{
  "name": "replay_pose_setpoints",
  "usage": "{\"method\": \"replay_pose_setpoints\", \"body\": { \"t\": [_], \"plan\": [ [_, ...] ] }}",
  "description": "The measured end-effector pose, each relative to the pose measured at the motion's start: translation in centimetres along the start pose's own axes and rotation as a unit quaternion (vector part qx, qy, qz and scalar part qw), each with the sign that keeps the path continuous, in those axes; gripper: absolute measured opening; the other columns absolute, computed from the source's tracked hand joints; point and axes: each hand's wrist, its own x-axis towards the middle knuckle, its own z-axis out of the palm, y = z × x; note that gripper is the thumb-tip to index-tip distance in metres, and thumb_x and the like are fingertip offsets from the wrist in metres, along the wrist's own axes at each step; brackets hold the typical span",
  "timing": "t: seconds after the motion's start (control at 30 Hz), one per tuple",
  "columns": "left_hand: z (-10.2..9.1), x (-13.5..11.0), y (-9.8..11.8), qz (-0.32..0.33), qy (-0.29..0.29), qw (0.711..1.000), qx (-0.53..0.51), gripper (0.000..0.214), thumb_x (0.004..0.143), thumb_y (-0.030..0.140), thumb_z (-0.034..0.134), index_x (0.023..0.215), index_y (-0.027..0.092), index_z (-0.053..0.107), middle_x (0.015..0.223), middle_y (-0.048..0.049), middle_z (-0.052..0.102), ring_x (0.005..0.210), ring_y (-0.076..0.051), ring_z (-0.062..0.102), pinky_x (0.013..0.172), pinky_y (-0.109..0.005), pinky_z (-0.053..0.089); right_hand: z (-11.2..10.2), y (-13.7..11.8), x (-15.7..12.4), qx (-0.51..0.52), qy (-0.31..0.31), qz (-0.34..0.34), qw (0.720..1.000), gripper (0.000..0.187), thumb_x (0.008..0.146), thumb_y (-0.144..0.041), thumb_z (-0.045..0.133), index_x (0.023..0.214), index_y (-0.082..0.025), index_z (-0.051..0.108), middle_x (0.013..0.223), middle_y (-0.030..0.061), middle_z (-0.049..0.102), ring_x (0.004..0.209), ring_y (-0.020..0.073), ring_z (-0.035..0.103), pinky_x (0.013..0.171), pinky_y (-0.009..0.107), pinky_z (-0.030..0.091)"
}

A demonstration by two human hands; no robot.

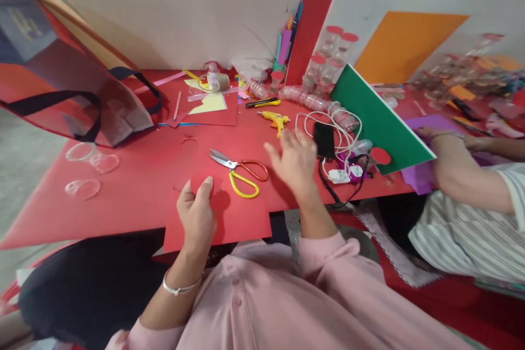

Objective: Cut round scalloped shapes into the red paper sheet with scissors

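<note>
My left hand [197,210] pinches a small red paper piece [200,185] between thumb and fingers, over a larger sheet of red paper [241,221] at the table's near edge. My right hand [295,161] is raised over the table with its fingers spread, holding nothing. Between the two hands lie scissors [235,167] with one red and one yellow handle loop, blades parted and pointing left. Just beyond my right fingertips is a yellow glue gun [275,119]. A black phone [324,140] lies right of that hand.
Clear plastic rings [84,188] lie at the left, near a large bag [74,65]. White cables [328,120] tangle beside a standing green board [381,126]. Plastic bottle pieces [305,97] line the wall. At the right a co-worker's arm [455,167] rests over purple paper [430,126].
</note>
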Motion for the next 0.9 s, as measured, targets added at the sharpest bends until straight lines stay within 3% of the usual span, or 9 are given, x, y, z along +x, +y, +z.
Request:
{"method": "replay_pose_setpoints", "body": {
  "t": [0.07,0.13,0.2,0.33,0.4,0.47,0.67,0.77,0.9],
  "plan": [
    [0.4,0.4,0.0,-0.014,-0.004,1.0,-0.003,0.035,0.074,0.033,0.092,0.079,0.021,0.06,0.068,0.0083,0.059,0.057,-0.007,0.053,0.061,-0.019,0.046,0.0,3.8,2.0,-0.077,0.007,0.11,0.991,0.089,0.119,-0.062,0.041,0.174,0.007,0.045,0.18,0.0345,0.045,0.174,0.0517,0.026,0.138,0.071,0.015],
    [0.6,0.8,0.1,-0.027,-0.011,1.0,-0.002,0.036,0.073,0.033,0.092,0.078,0.021,0.059,0.067,0.0081,0.058,0.059,-0.007,0.052,0.061,-0.019,0.045,0.2,6.8,3.2,-0.102,-0.093,0.17,0.976,0.09,0.117,-0.061,0.047,0.171,0.011,0.047,0.174,0.0359,0.053,0.172,0.0539,0.031,0.137,0.075,0.014],
    [0.6,1.2,0.2,-0.036,-0.017,0.999,0.0,0.036,0.072,0.033,0.093,0.077,0.021,0.059,0.068,0.0073,0.059,0.06,-0.008,0.054,0.061,-0.02,0.046,-0.2,8.9,3.3,-0.117,-0.087,0.15,0.978,0.083,0.118,-0.059,0.044,0.166,0.008,0.055,0.166,0.0341,0.063,0.172,0.0507,0.034,0.138,0.074,0.011],
    [0.3,2.1,0.7,-0.042,-0.03,0.999,0.002,0.038,0.072,0.036,0.093,0.08,0.022,0.059,0.072,0.0061,0.062,0.062,-0.01,0.059,0.064,-0.022,0.05,-3.2,11.5,2.6,-0.159,0.005,0.189,0.969,0.069,0.119,-0.054,0.041,0.15,-0.001,0.072,0.145,0.0353,0.077,0.151,0.0495,0.061,0.13,0.071,0.033],
    [0.2,2.4,0.9,-0.044,-0.033,0.998,0.0,0.039,0.073,0.036,0.093,0.08,0.022,0.058,0.072,0.0066,0.062,0.062,-0.01,0.06,0.067,-0.023,0.052,-4.8,12.6,2.9,-0.168,-0.026,0.241,0.956,0.062,0.115,-0.054,0.051,0.147,-0.006,0.074,0.134,0.0344,0.081,0.135,0.0509,0.073,0.114,0.064,0.05],
    [0.2,2.5,0.9,-0.051,-0.037,0.998,-0.008,0.039,0.073,0.034,0.094,0.079,0.022,0.058,0.071,0.0071,0.061,0.062,-0.009,0.059,0.067,-0.022,0.051,-5.4,13.5,4.0,-0.15,-0.075,0.277,0.946,0.065,0.113,-0.058,0.053,0.153,-0.01,0.07,0.137,0.0319,0.081,0.131,0.0503,0.076,0.104,0.058,0.056],
    [-0.6,2.2,0.7,-0.061,-0.056,0.996,-0.04,0.032,0.078,0.036,0.093,0.084,0.021,0.066,0.077,0.0043,0.069,0.066,-0.01,0.065,0.069,-0.023,0.054,-1.8,14.7,8.2,-0.165,-0.162,0.292,0.928,0.093,0.098,-0.073,0.075,0.164,-0.009,0.059,0.159,0.0339,0.068,0.146,0.0518,0.067,0.118,0.065,0.05],
    [-1.6,2.5,0.6,-0.06,-0.053,0.996,-0.039,0.032,0.077,0.039,0.094,0.09,0.02,0.072,0.084,0.0007,0.075,0.073,-0.013,0.071,0.074,-0.025,0.058,-0.4,15.4,9.2,-0.144,-0.162,0.294,0.931,0.098,0.093,-0.07,0.081,0.165,-0.009,0.058,0.158,0.0355,0.068,0.145,0.0517,0.068,0.117,0.064,0.051],
    [-2.4,2.7,0.5,-0.067,-0.044,0.995,-0.051,0.032,0.075,0.04,0.095,0.091,0.02,0.075,0.086,-0.0023,0.08,0.075,-0.014,0.073,0.073,-0.025,0.058,-0.4,15.9,9.1,-0.121,-0.151,0.289,0.938,0.094,0.089,-0.064,0.087,0.163,-0.012,0.06,0.151,0.0313,0.073,0.133,0.0449,0.075,0.108,0.055,0.059]
  ]
}}
